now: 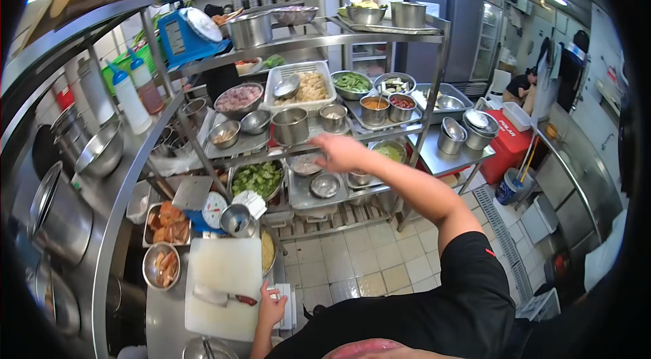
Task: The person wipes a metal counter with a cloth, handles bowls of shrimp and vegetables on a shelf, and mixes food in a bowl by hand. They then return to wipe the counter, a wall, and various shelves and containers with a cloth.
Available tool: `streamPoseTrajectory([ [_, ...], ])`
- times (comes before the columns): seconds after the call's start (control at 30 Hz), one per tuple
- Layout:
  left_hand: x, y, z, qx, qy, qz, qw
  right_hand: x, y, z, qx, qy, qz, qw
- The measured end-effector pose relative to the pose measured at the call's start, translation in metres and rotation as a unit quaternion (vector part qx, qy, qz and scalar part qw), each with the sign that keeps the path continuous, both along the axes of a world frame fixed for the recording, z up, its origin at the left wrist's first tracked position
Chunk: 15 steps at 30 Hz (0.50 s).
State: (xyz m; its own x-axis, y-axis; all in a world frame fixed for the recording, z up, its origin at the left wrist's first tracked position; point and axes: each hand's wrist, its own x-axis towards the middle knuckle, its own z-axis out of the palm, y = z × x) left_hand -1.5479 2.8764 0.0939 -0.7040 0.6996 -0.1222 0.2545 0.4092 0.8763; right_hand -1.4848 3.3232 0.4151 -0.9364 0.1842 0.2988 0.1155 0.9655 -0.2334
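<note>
My right hand [336, 153] is stretched out over the steel rack, fingers apart, holding nothing I can see. It overlaps the edge of the middle shelf, just below a steel pot [290, 127] and above a small steel bowl [325, 186] on the lower tray. My left hand [272, 306] hangs low beside the white cutting board [224, 257], its fingers loosely spread. On that board lies a cleaver [211, 295], its brown handle pointing toward my left hand.
Chopped greens [257, 179] and a blue scale [213, 212] sit beyond the board. At its left are a tray of meat pieces [167, 223] and a bowl of meat [161, 266]. The rack holds several ingredient bowls. A red cooler [508, 145] and a seated person [521, 88] are at right.
</note>
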Motion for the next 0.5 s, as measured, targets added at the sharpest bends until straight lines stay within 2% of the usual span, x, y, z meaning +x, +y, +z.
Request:
streamPoseTrajectory([
  [0.07, -0.022, 0.013, 0.014, -0.041, 0.024, -0.005, 0.999, 0.003, 0.047, 0.029, 0.06, 0.068, -0.032, 0.995],
  [0.13, -0.047, 0.021, 0.014, -0.056, 0.031, -0.018, 0.998, 0.009, 0.091, 0.068, 0.072, 0.054, -0.13, 0.987],
  [0.2, -0.065, 0.025, 0.011, -0.064, 0.05, -0.021, 0.997, 0.02, 0.143, 0.098, 0.165, 0.116, -0.2, 0.959],
  [0.27, -0.081, 0.028, 0.006, -0.098, 0.047, -0.027, 0.994, 0.031, 0.203, 0.131, 0.185, 0.198, -0.252, 0.929],
  [0.3, -0.086, 0.03, 0.002, -0.114, 0.057, -0.026, 0.991, 0.036, 0.22, 0.151, 0.195, 0.221, -0.319, 0.901],
  [0.37, -0.092, 0.037, -0.007, -0.142, 0.077, -0.021, 0.987, 0.049, 0.266, 0.184, 0.153, 0.287, -0.397, 0.858],
  [0.4, -0.096, 0.045, -0.013, -0.14, 0.063, -0.027, 0.988, 0.054, 0.291, 0.198, 0.115, 0.311, -0.436, 0.837],
  [0.47, -0.089, 0.061, -0.028, -0.139, 0.024, -0.029, 0.99, 0.065, 0.34, 0.214, 0.115, 0.339, -0.463, 0.811],
  [0.5, -0.078, 0.079, -0.005, -0.16, 0.012, -0.039, 0.986, 0.069, 0.353, 0.222, 0.102, 0.316, -0.485, 0.809],
])
